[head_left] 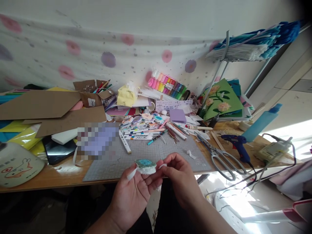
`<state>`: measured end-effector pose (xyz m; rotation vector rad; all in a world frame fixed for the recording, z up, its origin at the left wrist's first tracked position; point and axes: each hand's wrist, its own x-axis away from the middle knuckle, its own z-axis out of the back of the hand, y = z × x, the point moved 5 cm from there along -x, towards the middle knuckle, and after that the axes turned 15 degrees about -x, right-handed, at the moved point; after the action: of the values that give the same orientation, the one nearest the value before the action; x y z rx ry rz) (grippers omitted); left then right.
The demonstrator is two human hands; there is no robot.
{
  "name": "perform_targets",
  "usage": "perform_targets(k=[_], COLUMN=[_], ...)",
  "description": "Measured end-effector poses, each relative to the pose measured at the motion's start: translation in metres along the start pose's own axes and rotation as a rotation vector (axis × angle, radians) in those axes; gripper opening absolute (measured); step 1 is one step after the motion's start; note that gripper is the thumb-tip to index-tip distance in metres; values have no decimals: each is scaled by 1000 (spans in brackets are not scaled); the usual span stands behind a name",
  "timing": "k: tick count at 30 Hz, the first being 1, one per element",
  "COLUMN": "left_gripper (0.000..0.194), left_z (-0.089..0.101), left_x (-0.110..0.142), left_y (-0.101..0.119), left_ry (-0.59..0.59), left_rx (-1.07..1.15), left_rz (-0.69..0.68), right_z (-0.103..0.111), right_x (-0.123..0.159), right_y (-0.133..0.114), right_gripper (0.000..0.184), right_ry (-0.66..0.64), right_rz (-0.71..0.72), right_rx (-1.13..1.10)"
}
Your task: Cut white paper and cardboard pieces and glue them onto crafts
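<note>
My left hand [133,191] is held palm up in front of the table edge, its fingertips closed on a small round teal and white foam disc [145,166]. A white ribbon strip [132,174] runs from under the disc across my thumb. My right hand [179,175] is beside it on the right, fingers pinched on the other white ribbon end at the disc's edge. Both hands hover just below the grey cutting mat [146,156].
Large scissors [223,156] and a blue glue gun [237,145] lie right of the mat. Markers [143,134] and round craft pieces [142,121] crowd its far edge. Cardboard sheets [48,110] and coloured paper cover the left; a clay set [167,85] and green flower card [219,99] stand behind.
</note>
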<state>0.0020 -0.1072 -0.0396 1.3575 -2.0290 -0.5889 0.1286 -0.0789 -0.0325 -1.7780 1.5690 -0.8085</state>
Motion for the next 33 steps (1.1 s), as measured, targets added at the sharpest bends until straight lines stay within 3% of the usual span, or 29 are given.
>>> perform_targets(k=[8,15,22,30,33], left_gripper=[39,33,19,13,14], left_z=[3,5,7,6,7], left_x=[0,-4,-1,-3,-3], left_y=[-2,3,-1,0,0], left_ry=[-45,39,128,132,134], left_rx=[-37,-77,-101,-104,-96], left_rz=[35,-19,-11,-36,-37], right_z=[7,-9,-31,-45,-43], right_x=[-1,15,14,15,16], right_y=[-6,-40,-59,-62,-61], right_gripper=[15,5,26,24,22], right_ry=[13,-267,-467,-482,-488], right_rz=[123,242,439,635,643], right_rx=[93,299,619,907,929])
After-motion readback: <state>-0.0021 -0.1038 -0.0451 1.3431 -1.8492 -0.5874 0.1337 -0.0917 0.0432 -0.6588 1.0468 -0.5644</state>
